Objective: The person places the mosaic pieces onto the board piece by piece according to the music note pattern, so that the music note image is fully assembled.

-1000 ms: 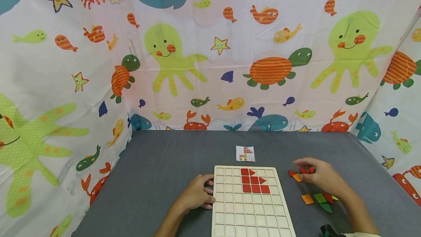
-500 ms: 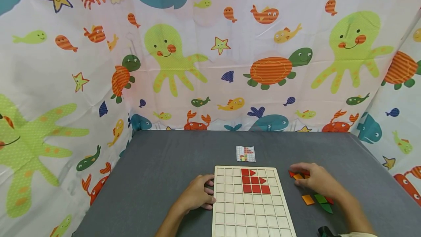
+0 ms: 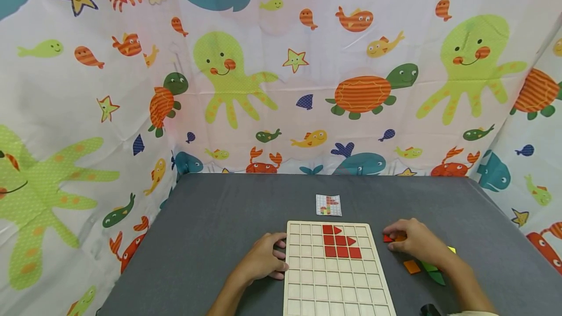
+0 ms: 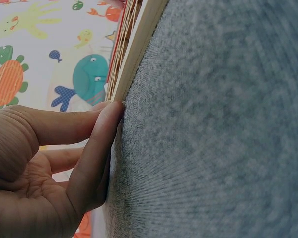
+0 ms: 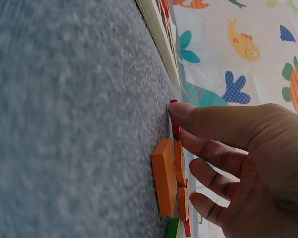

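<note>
In the head view, my left hand [image 3: 262, 256] rests at the left edge of a wooden grid board [image 3: 313, 277], fingertips and thumb touching the rim. Red squares and triangles [image 3: 340, 240] fill several cells near its top. To the right of the board, my right hand [image 3: 417, 240] pinches a small red tile [image 3: 387, 238] between thumb and fingers, low at the table. In the right wrist view the thumb tip covers part of this red tile [image 5: 176, 130]. Orange tiles [image 5: 164, 176] lie right below the fingers.
A small printed pattern card [image 3: 328, 205] lies behind the board. Nearer my right forearm are an orange square [image 3: 411, 266], green tiles [image 3: 435, 275] and a partly hidden yellow tile [image 3: 452, 249]. A curtain with sea animals [image 3: 263, 87] surrounds the grey table [image 3: 219, 218].
My right hand has shifted left and slightly nearer, its fingers closing in on the red tile among the loose pieces. The left hand and the board stay put.
</note>
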### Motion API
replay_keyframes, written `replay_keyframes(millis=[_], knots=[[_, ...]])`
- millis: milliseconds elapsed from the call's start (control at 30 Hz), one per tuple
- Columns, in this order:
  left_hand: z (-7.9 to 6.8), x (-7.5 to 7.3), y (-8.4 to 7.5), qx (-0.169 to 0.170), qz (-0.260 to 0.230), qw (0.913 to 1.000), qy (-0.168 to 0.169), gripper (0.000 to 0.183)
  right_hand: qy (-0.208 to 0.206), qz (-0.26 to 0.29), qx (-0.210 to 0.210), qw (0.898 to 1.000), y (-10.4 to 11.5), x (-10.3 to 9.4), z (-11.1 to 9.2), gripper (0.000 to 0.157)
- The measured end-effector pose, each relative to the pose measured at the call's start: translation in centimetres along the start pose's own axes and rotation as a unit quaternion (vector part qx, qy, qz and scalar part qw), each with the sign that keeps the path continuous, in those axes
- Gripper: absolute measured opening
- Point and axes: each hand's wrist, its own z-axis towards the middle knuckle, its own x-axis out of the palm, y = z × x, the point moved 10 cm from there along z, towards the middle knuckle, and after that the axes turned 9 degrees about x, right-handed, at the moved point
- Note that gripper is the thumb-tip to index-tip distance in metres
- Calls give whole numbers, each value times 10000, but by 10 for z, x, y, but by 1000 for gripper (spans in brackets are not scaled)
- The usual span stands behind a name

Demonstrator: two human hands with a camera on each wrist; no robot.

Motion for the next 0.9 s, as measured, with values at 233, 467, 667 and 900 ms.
replay_keyframes(millis=[233, 467, 667, 900], knots=[[0, 0, -1, 8, 5, 10000, -7, 78, -75, -85, 19, 9999, 3, 3, 1, 23], [-1, -1, -1, 27, 34, 10000, -15, 77, -94, -223, 193, 9995, 4, 5, 0, 17], [0, -1, -1, 45, 40, 10000, -20, 78, -140, -258, 136, 9995, 7, 5, -1, 15], [0, -1, 0, 6, 62, 10000, -30, 77, 386, 428, 90, 9983, 21, 14, -2, 18]])
